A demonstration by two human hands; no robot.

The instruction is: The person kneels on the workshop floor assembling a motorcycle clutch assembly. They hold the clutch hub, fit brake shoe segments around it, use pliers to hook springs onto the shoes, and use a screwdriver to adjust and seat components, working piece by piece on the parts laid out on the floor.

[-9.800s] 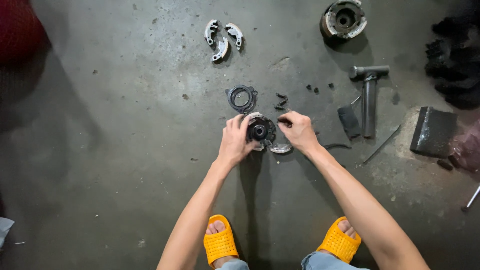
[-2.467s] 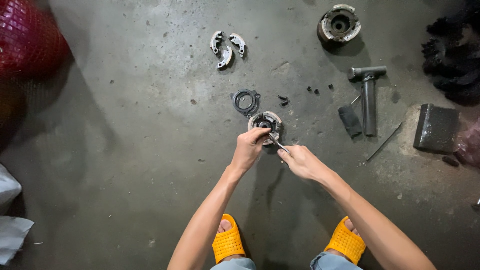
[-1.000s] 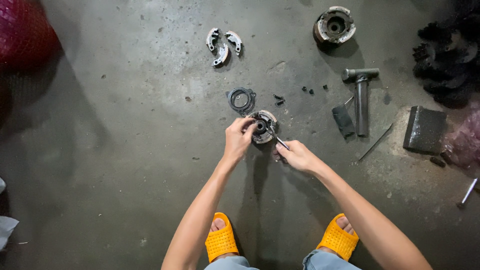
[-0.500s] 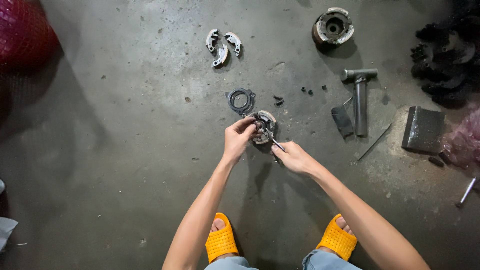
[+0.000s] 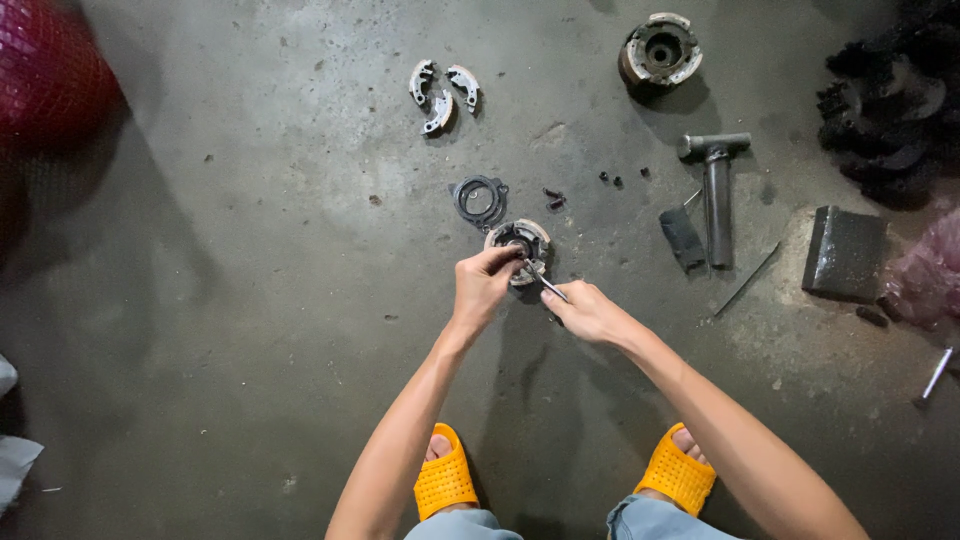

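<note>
The round clutch assembly (image 5: 519,247) lies on the concrete floor (image 5: 250,300), just beyond our left hand (image 5: 482,283), whose fingers pinch its near rim. Our right hand (image 5: 590,312) grips a thin metal tool (image 5: 545,283); we should brace firmly and pry gently.

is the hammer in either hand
No, the hammer lies on the floor, apart from both hands.

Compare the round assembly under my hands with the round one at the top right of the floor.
The near round assembly is steadied by the left hand while the right hand pokes a thin tool into it; the far round assembly lies untouched. The far one looks bulkier and taller. Both are grey, round metal parts with a central hole.
</note>
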